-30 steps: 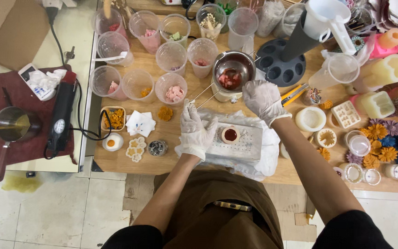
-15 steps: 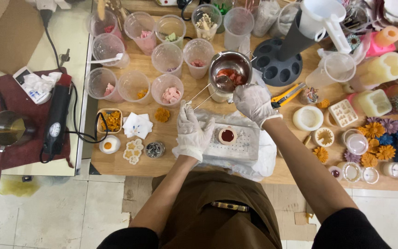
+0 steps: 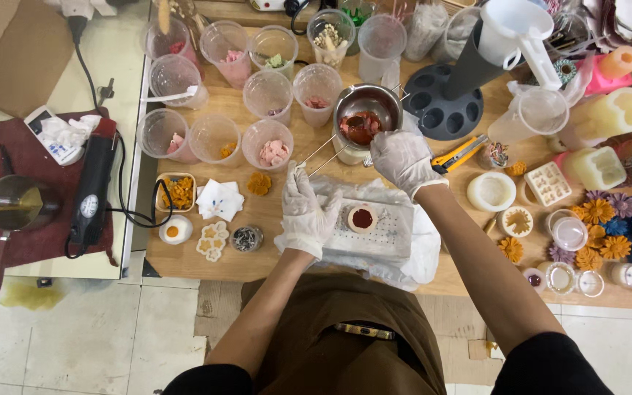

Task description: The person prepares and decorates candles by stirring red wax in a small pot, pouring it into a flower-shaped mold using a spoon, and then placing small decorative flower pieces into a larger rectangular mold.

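Observation:
My left hand (image 3: 306, 211), in a white glove, grips a pair of thin sticks (image 3: 321, 152) that point up toward a steel pot (image 3: 366, 110). The pot holds dark red liquid. My gloved right hand (image 3: 404, 159) is closed at the pot's lower right side, where its handle seems to be. Between my hands, a small round mould (image 3: 362, 218) filled with dark red liquid sits on a white perforated block (image 3: 380, 238). The block lies on a crumpled clear plastic sheet (image 3: 422, 252) on the wooden table (image 3: 272, 197).
Several clear plastic cups (image 3: 268, 91) with coloured bits stand at the back left. A dark multi-cavity mould (image 3: 442, 110), a yellow utility knife (image 3: 461, 153), white moulds and coloured wax flowers (image 3: 612, 227) crowd the right. A heat gun (image 3: 93, 192) and a small pan (image 3: 10, 205) lie on the left side table.
My right hand has edged slightly left along the pot. My left hand stays beside the mould with the sticks. The view has shifted a little.

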